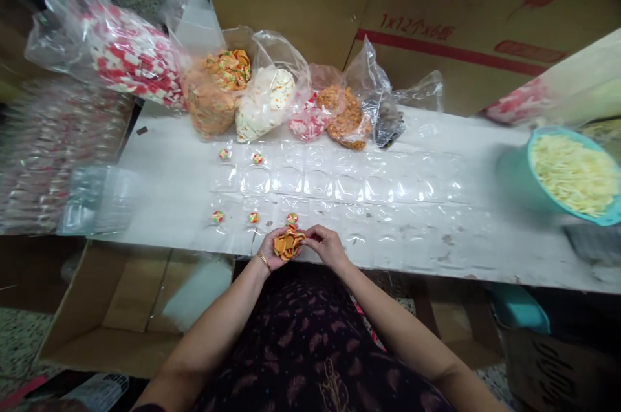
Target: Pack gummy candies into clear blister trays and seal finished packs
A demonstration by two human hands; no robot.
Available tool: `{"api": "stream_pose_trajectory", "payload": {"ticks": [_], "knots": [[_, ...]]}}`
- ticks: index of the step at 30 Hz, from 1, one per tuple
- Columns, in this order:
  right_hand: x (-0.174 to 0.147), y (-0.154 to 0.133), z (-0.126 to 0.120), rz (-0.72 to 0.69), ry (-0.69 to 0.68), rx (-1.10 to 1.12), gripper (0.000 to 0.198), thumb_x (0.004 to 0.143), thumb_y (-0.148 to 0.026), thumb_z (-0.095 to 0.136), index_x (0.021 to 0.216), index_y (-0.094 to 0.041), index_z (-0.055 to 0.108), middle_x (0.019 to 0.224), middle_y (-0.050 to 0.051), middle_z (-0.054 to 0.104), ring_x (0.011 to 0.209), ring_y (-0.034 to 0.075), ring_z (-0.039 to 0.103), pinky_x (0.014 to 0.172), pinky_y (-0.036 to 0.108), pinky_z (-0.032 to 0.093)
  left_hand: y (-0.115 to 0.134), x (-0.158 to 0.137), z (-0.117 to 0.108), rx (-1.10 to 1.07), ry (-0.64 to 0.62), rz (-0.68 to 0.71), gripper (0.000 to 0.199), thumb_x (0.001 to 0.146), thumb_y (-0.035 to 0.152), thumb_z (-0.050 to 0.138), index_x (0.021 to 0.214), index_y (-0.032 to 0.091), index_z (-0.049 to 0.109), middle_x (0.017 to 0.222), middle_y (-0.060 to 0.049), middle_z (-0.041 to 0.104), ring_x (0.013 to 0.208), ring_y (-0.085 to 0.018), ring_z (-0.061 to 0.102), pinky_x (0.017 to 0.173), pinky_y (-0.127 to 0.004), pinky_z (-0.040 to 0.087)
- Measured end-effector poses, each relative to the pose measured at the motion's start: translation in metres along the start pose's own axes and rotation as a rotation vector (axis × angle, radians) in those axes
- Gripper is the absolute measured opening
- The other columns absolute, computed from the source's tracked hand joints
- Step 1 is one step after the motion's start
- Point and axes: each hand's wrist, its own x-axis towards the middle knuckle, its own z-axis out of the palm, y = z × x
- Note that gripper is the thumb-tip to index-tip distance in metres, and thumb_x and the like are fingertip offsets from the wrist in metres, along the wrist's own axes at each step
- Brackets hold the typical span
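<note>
My left hand (272,253) is cupped at the table's near edge around a heap of small orange pizza-patterned discs (289,245). Thumb and fingertips of my right hand (328,245) are pinched together at the right side of that heap; whether a disc sits between them is too small to make out. Just beyond my hands lie clear plastic trays (317,184) with rows of shallow compartments. Single discs with red, green and yellow tops lie in the left part of these rows, one (292,218) right above my left hand.
Along the back stand clear bags with red-and-white pieces (130,56), orange discs (213,105), white pieces (266,98), orange-brown pieces (350,124) and dark pieces (388,121). A turquoise basket (519,169) of pale strips stands right. Stacked plastic packaging (48,153) is left, an open carton (116,308) below.
</note>
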Motion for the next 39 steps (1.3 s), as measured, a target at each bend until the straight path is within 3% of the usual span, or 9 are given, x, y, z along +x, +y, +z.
{"api": "stream_pose_trajectory", "payload": {"ticks": [7, 12, 15, 18, 21, 24, 33, 36, 39], "knots": [[0.001, 0.003, -0.012, 0.253, 0.17, 0.367, 0.026, 0.065, -0.041, 0.063, 0.072, -0.017, 0.056, 0.062, 0.0, 0.06, 0.057, 0.013, 0.055, 0.058, 0.027, 0.045, 0.001, 0.006, 0.007, -0.013, 0.006, -0.001, 0.023, 0.075, 0.024, 0.048, 0.092, 0.012, 0.057, 0.085, -0.01, 0.066, 0.072, -0.024, 0.063, 0.055, -0.035, 0.049], [0.007, 0.028, -0.041, 0.085, 0.472, -0.263, 0.022, 0.074, -0.039, 0.054, 0.069, -0.018, 0.056, 0.064, 0.001, 0.059, 0.056, 0.012, 0.052, 0.056, 0.025, 0.041, 0.004, 0.006, 0.001, -0.051, 0.0, 0.026, 0.025, 0.075, 0.024, 0.048, 0.095, 0.012, 0.057, 0.088, -0.01, 0.065, 0.076, -0.024, 0.063, 0.057, -0.035, 0.05], [0.011, 0.04, -0.048, -0.091, 0.342, -0.769, 0.023, 0.085, -0.027, 0.041, 0.072, -0.017, 0.057, 0.072, 0.005, 0.061, 0.064, 0.014, 0.052, 0.06, 0.025, 0.039, 0.007, 0.003, -0.003, -0.068, 0.02, 0.054, 0.023, 0.075, 0.023, 0.049, 0.095, 0.015, 0.057, 0.09, -0.01, 0.065, 0.077, -0.024, 0.063, 0.057, -0.036, 0.05], [0.01, 0.046, -0.046, -0.265, 0.049, -1.149, 0.025, 0.087, -0.016, 0.035, 0.081, -0.016, 0.059, 0.084, 0.008, 0.062, 0.073, 0.017, 0.051, 0.066, 0.028, 0.038, 0.009, -0.001, -0.006, -0.066, 0.047, 0.082, 0.02, 0.075, 0.023, 0.049, 0.093, 0.017, 0.057, 0.09, -0.009, 0.065, 0.078, -0.024, 0.063, 0.057, -0.036, 0.05], [0.006, 0.046, -0.046, -0.32, -0.158, -1.326, 0.024, 0.085, -0.011, 0.036, 0.094, -0.015, 0.059, 0.094, 0.008, 0.06, 0.078, 0.019, 0.049, 0.068, 0.031, 0.037, 0.01, -0.003, -0.006, -0.064, 0.058, 0.106, 0.021, 0.076, 0.023, 0.048, 0.094, 0.018, 0.056, 0.091, -0.008, 0.065, 0.08, -0.023, 0.062, 0.059, -0.036, 0.051], [0.004, 0.043, -0.048, -0.315, -0.218, -1.388, 0.028, 0.084, -0.01, 0.036, 0.103, -0.015, 0.056, 0.102, 0.01, 0.057, 0.083, 0.021, 0.047, 0.07, 0.033, 0.037, 0.009, -0.001, -0.003, -0.061, 0.056, 0.089, 0.025, 0.075, 0.025, 0.048, 0.097, 0.017, 0.056, 0.089, -0.009, 0.065, 0.078, -0.022, 0.062, 0.059, -0.035, 0.05], [0.004, 0.038, -0.047, -0.209, -0.164, -1.249, 0.039, 0.082, -0.007, 0.035, 0.116, -0.015, 0.05, 0.117, 0.011, 0.053, 0.089, 0.022, 0.047, 0.074, 0.033, 0.038, 0.009, 0.008, 0.011, -0.046, 0.015, 0.097, 0.024, 0.075, 0.024, 0.049, 0.096, 0.016, 0.058, 0.09, -0.008, 0.065, 0.08, -0.022, 0.062, 0.064, -0.036, 0.05], [0.005, 0.034, -0.043, -0.182, -0.082, -0.979, 0.037, 0.079, -0.008, 0.04, 0.111, -0.018, 0.055, 0.122, 0.01, 0.051, 0.095, 0.022, 0.049, 0.077, 0.034, 0.039, 0.008, 0.01, 0.015, -0.037, 0.034, 0.105, 0.024, 0.075, 0.023, 0.048, 0.096, 0.016, 0.058, 0.091, -0.008, 0.064, 0.083, -0.023, 0.062, 0.065, -0.038, 0.049], [0.009, 0.022, -0.03, -0.064, 0.069, -0.485, 0.026, 0.08, -0.025, 0.046, 0.101, -0.018, 0.061, 0.105, 0.009, 0.061, 0.083, 0.018, 0.055, 0.074, 0.032, 0.043, 0.006, 0.014, 0.02, -0.016, 0.039, 0.108, 0.02, 0.075, 0.022, 0.049, 0.092, 0.016, 0.059, 0.09, -0.009, 0.064, 0.082, -0.023, 0.062, 0.066, -0.037, 0.049]]}}
